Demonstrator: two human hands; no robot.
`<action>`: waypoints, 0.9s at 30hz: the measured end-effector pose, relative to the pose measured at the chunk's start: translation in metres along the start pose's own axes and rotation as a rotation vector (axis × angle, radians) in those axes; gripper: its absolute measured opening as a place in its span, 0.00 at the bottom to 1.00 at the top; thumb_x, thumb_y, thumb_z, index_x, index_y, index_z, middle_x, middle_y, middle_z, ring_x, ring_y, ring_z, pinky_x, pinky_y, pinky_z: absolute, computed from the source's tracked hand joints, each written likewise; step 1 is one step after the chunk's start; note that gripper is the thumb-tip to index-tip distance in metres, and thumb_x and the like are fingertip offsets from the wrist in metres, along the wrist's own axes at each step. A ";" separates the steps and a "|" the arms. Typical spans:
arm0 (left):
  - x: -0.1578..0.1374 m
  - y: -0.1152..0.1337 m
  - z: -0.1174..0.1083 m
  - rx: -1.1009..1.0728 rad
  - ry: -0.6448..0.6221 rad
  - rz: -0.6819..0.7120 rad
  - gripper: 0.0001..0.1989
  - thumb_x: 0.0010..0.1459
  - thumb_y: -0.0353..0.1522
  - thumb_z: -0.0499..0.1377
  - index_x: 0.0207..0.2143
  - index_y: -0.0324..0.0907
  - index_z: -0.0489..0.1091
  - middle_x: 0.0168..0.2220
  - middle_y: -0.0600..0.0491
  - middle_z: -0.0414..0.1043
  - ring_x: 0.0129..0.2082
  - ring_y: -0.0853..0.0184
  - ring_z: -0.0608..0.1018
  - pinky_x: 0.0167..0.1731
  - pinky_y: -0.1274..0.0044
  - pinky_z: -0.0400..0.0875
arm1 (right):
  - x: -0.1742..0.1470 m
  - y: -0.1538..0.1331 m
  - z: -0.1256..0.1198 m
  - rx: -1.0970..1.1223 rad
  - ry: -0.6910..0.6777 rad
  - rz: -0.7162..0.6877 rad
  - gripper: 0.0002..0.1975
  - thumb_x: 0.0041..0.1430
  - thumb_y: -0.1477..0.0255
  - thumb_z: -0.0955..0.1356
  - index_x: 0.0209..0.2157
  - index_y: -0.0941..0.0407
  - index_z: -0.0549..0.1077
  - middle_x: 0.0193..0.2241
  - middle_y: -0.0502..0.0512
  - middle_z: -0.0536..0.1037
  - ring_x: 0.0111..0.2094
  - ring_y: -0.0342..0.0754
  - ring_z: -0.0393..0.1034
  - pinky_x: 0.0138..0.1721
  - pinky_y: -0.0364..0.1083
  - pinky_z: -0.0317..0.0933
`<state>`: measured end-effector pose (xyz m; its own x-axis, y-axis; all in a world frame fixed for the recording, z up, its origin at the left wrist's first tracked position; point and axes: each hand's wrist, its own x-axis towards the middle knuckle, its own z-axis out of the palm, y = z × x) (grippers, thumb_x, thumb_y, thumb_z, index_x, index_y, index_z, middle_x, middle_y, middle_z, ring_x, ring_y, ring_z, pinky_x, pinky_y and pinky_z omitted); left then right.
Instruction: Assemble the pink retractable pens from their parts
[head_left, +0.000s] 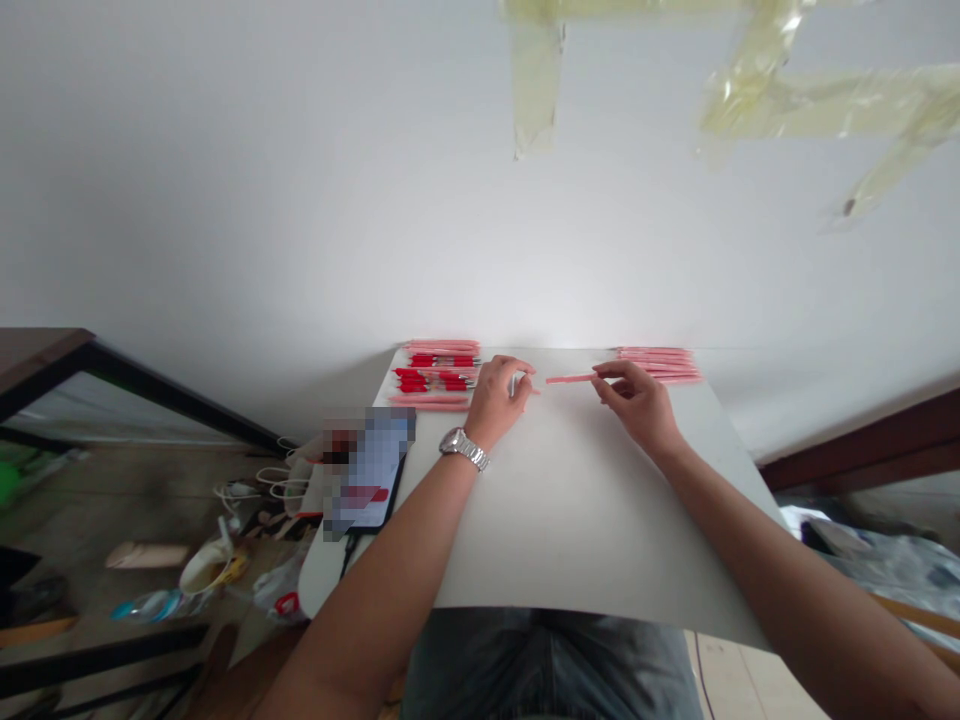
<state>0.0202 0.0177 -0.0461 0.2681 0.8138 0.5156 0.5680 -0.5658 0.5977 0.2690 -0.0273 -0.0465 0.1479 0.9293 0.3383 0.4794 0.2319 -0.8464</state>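
My right hand [634, 400] pinches one end of a thin pink pen-like stick [568, 379], which points left, level above the white table. Facing it, my left hand [504, 398] has its thumb and fingers curled together, a silver watch on its wrist. A small pinkish tip [535, 392] shows at those fingertips; what it belongs to is hidden. Beside my left hand lie red pens [435, 381] with clips, between rows of pink sticks [429, 403]. Behind my right hand, a stack of similar pink sticks [658, 362] lies by the wall.
The white table [570, 540] stands against a white wall [337, 200] with yellowed tape [536, 90]. A phone [379, 475], partly blurred out, lies at the left edge with a cable. Bags and loose items cover the floor on the left; a plastic-wrapped pile [892, 565] is at right.
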 end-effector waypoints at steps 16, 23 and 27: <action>0.001 0.006 0.001 -0.042 -0.108 0.107 0.05 0.66 0.33 0.61 0.44 0.46 0.75 0.41 0.52 0.74 0.36 0.65 0.73 0.47 0.69 0.70 | -0.004 -0.005 0.002 0.059 -0.110 0.006 0.17 0.62 0.55 0.71 0.44 0.52 0.76 0.37 0.53 0.81 0.28 0.45 0.75 0.30 0.45 0.68; 0.001 0.005 0.000 -0.042 -0.122 0.130 0.06 0.66 0.32 0.61 0.44 0.47 0.76 0.41 0.52 0.74 0.36 0.65 0.73 0.48 0.68 0.70 | -0.003 -0.005 0.003 -0.062 -0.147 -0.083 0.14 0.63 0.56 0.70 0.40 0.52 0.79 0.36 0.54 0.81 0.31 0.46 0.75 0.34 0.47 0.71; 0.001 0.005 -0.001 -0.029 -0.119 0.125 0.07 0.66 0.33 0.61 0.45 0.48 0.76 0.42 0.51 0.74 0.38 0.64 0.74 0.49 0.68 0.71 | -0.002 -0.005 0.003 -0.108 -0.202 -0.129 0.15 0.64 0.56 0.69 0.38 0.52 0.80 0.33 0.54 0.79 0.31 0.48 0.74 0.35 0.48 0.71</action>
<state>0.0231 0.0154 -0.0420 0.4265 0.7461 0.5114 0.5026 -0.6655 0.5517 0.2634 -0.0297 -0.0447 -0.0905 0.9351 0.3426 0.5739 0.3301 -0.7495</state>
